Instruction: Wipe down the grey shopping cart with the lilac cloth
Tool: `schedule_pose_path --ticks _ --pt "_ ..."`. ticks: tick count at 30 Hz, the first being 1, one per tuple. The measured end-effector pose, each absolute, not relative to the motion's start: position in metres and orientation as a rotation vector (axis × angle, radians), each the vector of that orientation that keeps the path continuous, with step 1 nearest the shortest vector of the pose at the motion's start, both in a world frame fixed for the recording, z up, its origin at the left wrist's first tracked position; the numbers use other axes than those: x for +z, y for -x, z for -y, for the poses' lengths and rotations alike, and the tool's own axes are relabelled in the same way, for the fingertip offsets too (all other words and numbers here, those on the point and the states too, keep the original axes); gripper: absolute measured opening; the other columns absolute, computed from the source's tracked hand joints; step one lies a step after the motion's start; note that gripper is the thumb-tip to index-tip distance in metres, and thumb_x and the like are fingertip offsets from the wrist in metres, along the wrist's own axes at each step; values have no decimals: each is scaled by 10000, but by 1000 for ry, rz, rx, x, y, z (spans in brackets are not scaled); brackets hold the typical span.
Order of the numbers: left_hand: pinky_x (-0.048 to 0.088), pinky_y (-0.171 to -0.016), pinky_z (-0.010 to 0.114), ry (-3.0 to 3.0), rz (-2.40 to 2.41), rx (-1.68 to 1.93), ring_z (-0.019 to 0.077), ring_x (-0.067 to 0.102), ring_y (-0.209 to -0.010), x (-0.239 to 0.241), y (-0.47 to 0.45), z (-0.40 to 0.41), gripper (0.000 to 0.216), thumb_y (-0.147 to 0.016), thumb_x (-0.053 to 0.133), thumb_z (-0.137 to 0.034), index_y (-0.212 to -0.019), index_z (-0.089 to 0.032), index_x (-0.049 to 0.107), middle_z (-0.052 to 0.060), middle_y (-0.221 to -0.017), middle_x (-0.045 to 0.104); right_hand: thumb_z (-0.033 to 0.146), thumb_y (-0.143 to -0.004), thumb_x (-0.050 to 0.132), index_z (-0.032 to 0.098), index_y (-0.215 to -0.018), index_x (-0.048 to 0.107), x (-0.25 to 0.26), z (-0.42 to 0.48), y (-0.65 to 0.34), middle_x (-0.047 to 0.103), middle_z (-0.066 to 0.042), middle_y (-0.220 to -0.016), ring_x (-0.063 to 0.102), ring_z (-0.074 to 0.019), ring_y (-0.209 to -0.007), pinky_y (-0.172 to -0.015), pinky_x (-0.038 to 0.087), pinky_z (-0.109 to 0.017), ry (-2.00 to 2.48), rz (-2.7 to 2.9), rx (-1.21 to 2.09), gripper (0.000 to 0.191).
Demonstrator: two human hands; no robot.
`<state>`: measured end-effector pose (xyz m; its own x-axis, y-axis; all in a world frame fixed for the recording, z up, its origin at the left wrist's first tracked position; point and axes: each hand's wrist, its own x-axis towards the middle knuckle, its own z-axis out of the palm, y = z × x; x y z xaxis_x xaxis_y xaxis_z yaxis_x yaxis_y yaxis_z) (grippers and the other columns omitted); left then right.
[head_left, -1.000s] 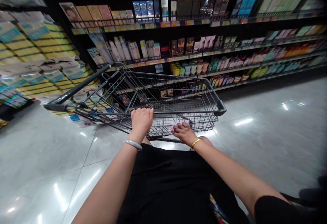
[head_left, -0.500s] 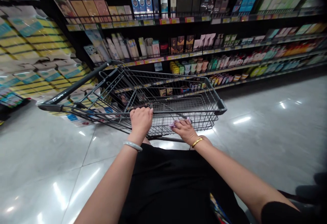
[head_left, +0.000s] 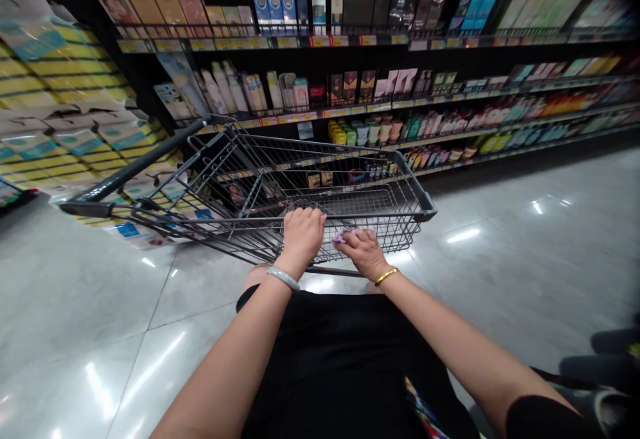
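Observation:
A dark grey wire shopping cart (head_left: 240,220) stands sideways in front of me, its handle toward the left. My left hand (head_left: 303,235) is closed over the near top rim of the cart, knuckles up; a pale bangle circles that wrist. Just right of it, my right hand (head_left: 364,252) presses a crumpled light purple cloth (head_left: 345,235) against the cart's near wire side, below the rim. A gold bracelet sits on the right wrist. The fingertips on the cloth are partly hidden.
Long shelves (head_left: 350,41) of boxes, bottles and tubes run behind the cart. Stacked yellow packs (head_left: 55,79) stand at the left. The floor (head_left: 500,259) is smooth and shiny grey. At the lower right edge, dark shapes are only partly in view.
My left hand has slid right along the cart's rim, closer to my right hand. The right hand stays on the cloth at nearly the same place. The view has shifted slightly.

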<state>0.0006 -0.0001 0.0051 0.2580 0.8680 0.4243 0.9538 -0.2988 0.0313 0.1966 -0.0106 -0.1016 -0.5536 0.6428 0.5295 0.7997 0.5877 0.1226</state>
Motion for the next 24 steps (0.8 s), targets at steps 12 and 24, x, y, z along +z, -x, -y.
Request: schedule_pose_path --ticks 12,24 --pt "300 -846 431 2274 1702 -560 271 532 -942 3 -10 -6 372 -1008 288 -379 -904 -206 601 99 -905 649 261 -937 560 334 -1075 694 -116 3 -205 644 -33 -1191 453 -218 -1102 -919 311 -391 1239 2416 -453 205" --pt "311 -819 411 2229 1709 -523 245 540 -911 1 -9 -8 351 -1006 323 -384 -877 -216 603 80 -880 649 257 -936 559 331 -1034 712 -103 -1 -165 630 -29 -1194 447 -230 -1090 -915 309 -387 1181 2315 -332 195"
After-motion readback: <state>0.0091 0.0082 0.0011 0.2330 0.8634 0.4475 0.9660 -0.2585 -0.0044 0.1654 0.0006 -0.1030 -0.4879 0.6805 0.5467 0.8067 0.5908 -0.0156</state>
